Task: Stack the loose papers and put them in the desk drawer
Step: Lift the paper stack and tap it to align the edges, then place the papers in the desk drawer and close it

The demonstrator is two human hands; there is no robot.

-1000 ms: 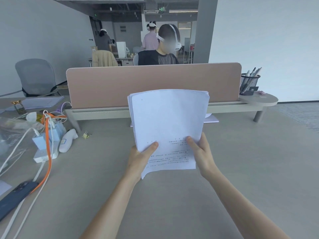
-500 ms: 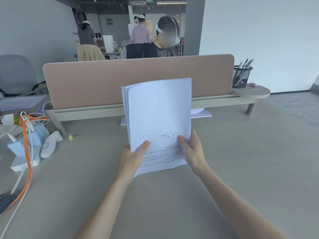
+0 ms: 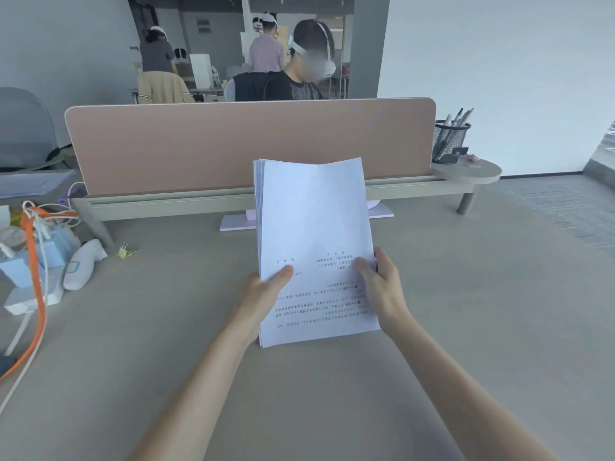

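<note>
A stack of white printed papers (image 3: 312,227) stands nearly upright over the grey desk (image 3: 466,327), its bottom edge close to or on the surface. My left hand (image 3: 263,294) grips its lower left side with the thumb on the front sheet. My right hand (image 3: 382,287) grips the lower right side the same way. The sheets' edges look mostly lined up, with a slight fan at the top left. A lilac sheet or folder (image 3: 236,222) lies flat on the desk behind the stack. No drawer is in view.
A pink divider panel (image 3: 233,144) crosses the back of the desk, with a mesh pen cup (image 3: 451,141) on its right shelf. At the left lie cables, an orange strap (image 3: 35,261), boxes, a white handheld device (image 3: 81,264) and a binder clip (image 3: 125,251). People sit and stand beyond.
The stack has come down toward the desk and its sheets have drawn into line. The view has tilted down and shifted right, so the clutter at the left sits nearer the frame's edge.
</note>
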